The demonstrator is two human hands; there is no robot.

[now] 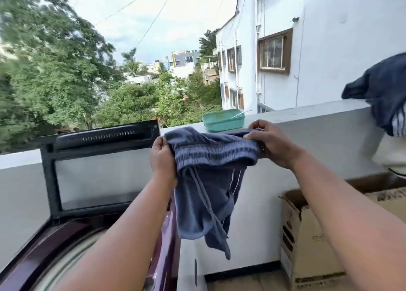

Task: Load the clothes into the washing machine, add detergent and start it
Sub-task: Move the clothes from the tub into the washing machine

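Observation:
I hold a pair of blue-grey shorts with a drawstring stretched out by the waistband in front of me. My left hand grips the waistband's left end and my right hand pinches its right end. The legs hang down just right of the washing machine. The maroon top-loading washing machine stands at lower left with its glass lid raised against the parapet; the drum rim shows below my left forearm.
A grey parapet wall runs across in front. On it sits a teal plastic tub. More dark clothes hang at the right edge. An open cardboard box stands on the floor at right.

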